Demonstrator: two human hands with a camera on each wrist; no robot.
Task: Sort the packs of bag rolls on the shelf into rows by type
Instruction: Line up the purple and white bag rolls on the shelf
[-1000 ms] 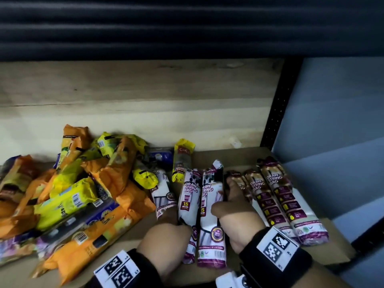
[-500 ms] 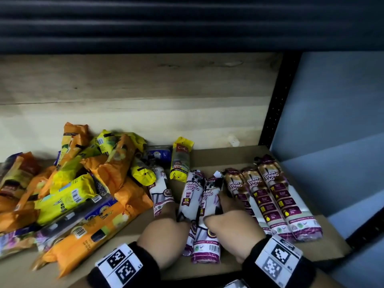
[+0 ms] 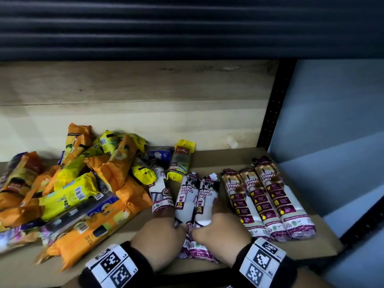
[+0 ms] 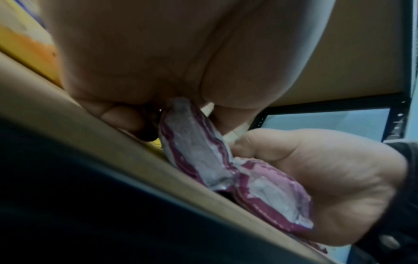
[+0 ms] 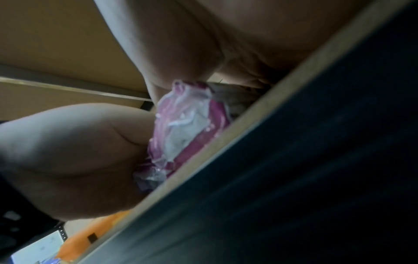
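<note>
From above we look down into the tan cardboard-lined shelf [image 3: 218, 161]; both wrist views peer up, close, sharing the white-and-purple plastic packs [image 4: 194, 142].

left hand [image 3: 159, 235]: knuckles up, fingers curled, gripping a pack | right hand [image 3: 221, 229]: knuckles up, fingers curled round the neighbouring pack | hands side by side, nearly touching | both wrists banded
</note>
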